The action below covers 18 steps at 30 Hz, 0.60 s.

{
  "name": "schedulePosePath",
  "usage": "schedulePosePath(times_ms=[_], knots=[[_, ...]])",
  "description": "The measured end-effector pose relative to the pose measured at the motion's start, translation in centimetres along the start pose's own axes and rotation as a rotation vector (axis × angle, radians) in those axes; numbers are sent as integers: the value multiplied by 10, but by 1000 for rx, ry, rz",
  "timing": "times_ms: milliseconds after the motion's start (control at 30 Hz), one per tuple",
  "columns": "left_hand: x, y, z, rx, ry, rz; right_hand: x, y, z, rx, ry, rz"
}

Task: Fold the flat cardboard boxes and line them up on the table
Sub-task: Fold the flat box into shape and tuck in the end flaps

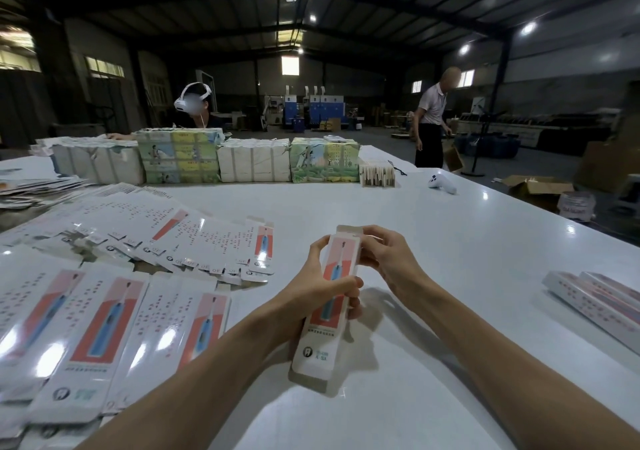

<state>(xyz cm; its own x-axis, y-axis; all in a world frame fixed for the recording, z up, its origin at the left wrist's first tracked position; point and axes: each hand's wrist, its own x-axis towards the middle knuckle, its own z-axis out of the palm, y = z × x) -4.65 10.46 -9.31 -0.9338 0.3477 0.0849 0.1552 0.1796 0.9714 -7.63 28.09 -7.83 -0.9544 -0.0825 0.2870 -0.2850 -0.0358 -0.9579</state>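
The long narrow white cardboard box with a coral panel and a blue toothbrush print is held in the air above the glossy white table, at about 6 o'clock. The left hand grips its middle with fingers curled round it. The right hand pinches the far end, where a flap stands up.

The likeliest slip is a flap creased or tucked askew, since the card looks thin and only fingertips guide it. Too hard a squeeze at the middle could flatten the tube again. The near end looks untucked, so the box may not hold square once set down.

At 8 to 9 o'clock lie overlapping flat printed box blanks, with more fanned out at 10 o'clock. At 3 o'clock, well apart, lies a short row of folded boxes, with bare table on the way there. Farther off, at 1 o'clock, rests a white handheld controller. At 12 o'clock stand strapped bundles of packed cartons.
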Motion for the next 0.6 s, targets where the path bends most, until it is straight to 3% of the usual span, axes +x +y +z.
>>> schedulePosePath(times_ms=[167, 433, 600], knots=[[2, -4, 0, -15, -10, -11, 0, -1, -1, -179, -3, -106], [10, -10, 2, 36, 34, 58, 3, -7, 0, 120, -32, 67], [10, -14, 1, -31, 7, 55, 5, -8, -3, 175, -25, 129]])
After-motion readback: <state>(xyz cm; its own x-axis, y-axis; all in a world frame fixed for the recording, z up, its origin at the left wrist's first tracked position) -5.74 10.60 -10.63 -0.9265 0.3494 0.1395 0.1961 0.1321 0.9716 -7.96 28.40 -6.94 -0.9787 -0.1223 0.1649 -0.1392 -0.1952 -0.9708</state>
